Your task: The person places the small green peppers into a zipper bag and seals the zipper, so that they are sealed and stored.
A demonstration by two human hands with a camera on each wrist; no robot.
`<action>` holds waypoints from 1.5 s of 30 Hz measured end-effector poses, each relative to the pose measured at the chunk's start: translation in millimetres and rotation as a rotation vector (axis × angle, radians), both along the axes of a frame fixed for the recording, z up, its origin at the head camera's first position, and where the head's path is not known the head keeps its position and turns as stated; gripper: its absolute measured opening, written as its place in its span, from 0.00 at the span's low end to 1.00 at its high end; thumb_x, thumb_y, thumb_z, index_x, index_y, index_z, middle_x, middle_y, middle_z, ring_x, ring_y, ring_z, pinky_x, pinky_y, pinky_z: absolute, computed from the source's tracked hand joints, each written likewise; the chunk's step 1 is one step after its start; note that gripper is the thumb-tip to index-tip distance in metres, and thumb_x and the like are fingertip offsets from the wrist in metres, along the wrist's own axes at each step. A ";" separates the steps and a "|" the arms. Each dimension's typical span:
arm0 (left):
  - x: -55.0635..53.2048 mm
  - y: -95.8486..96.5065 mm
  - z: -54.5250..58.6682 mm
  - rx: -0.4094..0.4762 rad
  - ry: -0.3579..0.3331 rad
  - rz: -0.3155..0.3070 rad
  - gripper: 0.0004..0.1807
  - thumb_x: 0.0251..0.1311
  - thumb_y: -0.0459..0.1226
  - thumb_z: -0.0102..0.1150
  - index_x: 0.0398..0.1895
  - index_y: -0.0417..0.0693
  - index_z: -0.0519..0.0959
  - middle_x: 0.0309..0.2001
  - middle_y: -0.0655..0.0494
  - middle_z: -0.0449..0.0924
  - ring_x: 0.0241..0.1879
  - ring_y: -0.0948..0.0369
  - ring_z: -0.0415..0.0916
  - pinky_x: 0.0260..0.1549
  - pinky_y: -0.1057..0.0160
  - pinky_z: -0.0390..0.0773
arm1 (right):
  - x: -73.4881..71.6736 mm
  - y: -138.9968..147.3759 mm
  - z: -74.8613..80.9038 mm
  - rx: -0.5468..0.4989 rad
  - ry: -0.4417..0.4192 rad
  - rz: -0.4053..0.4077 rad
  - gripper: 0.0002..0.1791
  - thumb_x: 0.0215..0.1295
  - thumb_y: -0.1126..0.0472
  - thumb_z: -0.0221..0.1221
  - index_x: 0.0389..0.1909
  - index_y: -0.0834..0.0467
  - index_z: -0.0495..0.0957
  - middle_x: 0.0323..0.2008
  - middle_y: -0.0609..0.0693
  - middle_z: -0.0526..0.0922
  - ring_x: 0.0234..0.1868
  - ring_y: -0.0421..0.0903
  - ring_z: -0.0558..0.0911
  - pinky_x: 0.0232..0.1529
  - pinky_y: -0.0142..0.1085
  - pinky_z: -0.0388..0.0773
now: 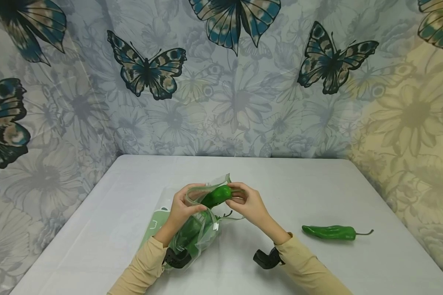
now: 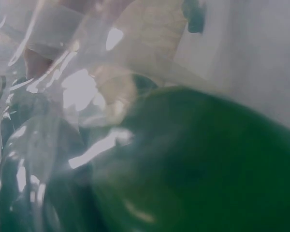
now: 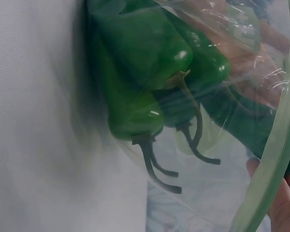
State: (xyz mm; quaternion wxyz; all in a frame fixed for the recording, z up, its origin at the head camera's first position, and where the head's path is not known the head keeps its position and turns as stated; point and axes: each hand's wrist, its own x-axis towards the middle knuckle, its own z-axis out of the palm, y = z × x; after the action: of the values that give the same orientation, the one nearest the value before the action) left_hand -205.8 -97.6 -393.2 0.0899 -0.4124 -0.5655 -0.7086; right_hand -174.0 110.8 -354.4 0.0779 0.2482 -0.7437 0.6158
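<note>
A clear zip bag with a green strip along its mouth holds several long green peppers, their stems pointing toward the opening. My left hand grips the rim of the bag on its left side, thumb in front, and keeps the mouth spread. At the mouth my right hand pinches one green pepper near its stem end; most of that pepper is inside the bag. In the left wrist view, blurred green peppers behind shiny plastic fill much of the frame.
Another green pepper lies on the white table to the right, its stem pointing right. A green printed panel shows beside my left forearm. Black wrist cameras hang below the sleeves. Butterfly-patterned cloth stands behind the table.
</note>
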 end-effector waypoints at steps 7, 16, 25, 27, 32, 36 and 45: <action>0.9 -0.7 0.6 0.003 -0.009 -0.019 0.30 0.50 0.36 0.64 0.50 0.22 0.65 0.48 0.51 0.75 0.50 0.56 0.72 0.32 0.66 0.79 | -10.6 2.1 -15.1 0.016 -0.019 0.028 0.22 0.54 0.75 0.59 0.51 0.74 0.68 0.44 0.66 0.74 0.43 0.57 0.77 0.42 0.35 0.76; -0.2 -0.4 0.4 0.019 -0.016 -0.030 0.26 0.49 0.37 0.65 0.52 0.36 0.71 0.49 0.54 0.75 0.50 0.58 0.72 0.34 0.65 0.78 | -11.1 -1.8 -15.5 0.077 -0.052 0.049 0.21 0.56 0.70 0.60 0.52 0.70 0.69 0.47 0.63 0.73 0.44 0.55 0.77 0.41 0.34 0.77; -1.0 -1.8 2.5 0.002 -0.027 -0.004 0.25 0.49 0.37 0.65 0.51 0.38 0.72 0.48 0.56 0.76 0.50 0.59 0.72 0.35 0.65 0.78 | -14.6 -10.9 -12.6 0.152 -0.064 0.116 0.20 0.58 0.67 0.59 0.50 0.71 0.71 0.46 0.63 0.74 0.43 0.55 0.77 0.40 0.33 0.77; -1.1 -1.9 2.2 -0.005 -0.028 0.003 0.26 0.49 0.37 0.65 0.51 0.35 0.71 0.48 0.56 0.76 0.50 0.58 0.72 0.35 0.64 0.78 | -14.7 -12.3 -12.2 0.193 -0.057 0.122 0.19 0.60 0.65 0.58 0.50 0.71 0.71 0.46 0.62 0.74 0.43 0.55 0.77 0.40 0.33 0.77; -1.2 -1.9 1.1 -0.013 -0.016 0.009 0.29 0.49 0.38 0.65 0.50 0.28 0.68 0.48 0.55 0.76 0.50 0.57 0.72 0.38 0.62 0.78 | -15.6 -14.5 -12.1 0.239 -0.035 0.107 0.18 0.62 0.63 0.56 0.49 0.70 0.73 0.45 0.61 0.75 0.41 0.53 0.78 0.38 0.33 0.77; -0.3 -2.0 1.2 -0.011 -0.007 -0.003 0.28 0.50 0.37 0.64 0.50 0.26 0.67 0.48 0.55 0.75 0.50 0.58 0.71 0.43 0.61 0.75 | -16.3 -15.5 -10.1 0.258 -0.011 0.107 0.18 0.60 0.62 0.58 0.48 0.69 0.75 0.42 0.59 0.77 0.39 0.51 0.79 0.37 0.33 0.78; 5.0 0.9 2.9 -0.016 -0.006 0.000 0.26 0.51 0.34 0.63 0.51 0.29 0.68 0.48 0.55 0.76 0.49 0.58 0.72 0.37 0.64 0.78 | -9.0 -19.8 -3.7 0.205 -0.025 0.077 0.11 0.54 0.68 0.61 0.39 0.67 0.77 0.38 0.59 0.78 0.37 0.53 0.79 0.36 0.33 0.77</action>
State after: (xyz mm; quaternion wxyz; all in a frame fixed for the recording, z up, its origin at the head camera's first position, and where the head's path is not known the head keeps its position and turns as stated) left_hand -200.8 -96.7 -390.3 0.0849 -0.4109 -0.5715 -0.7052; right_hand -183.0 91.0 -358.2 0.0191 0.2756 -0.7937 0.5420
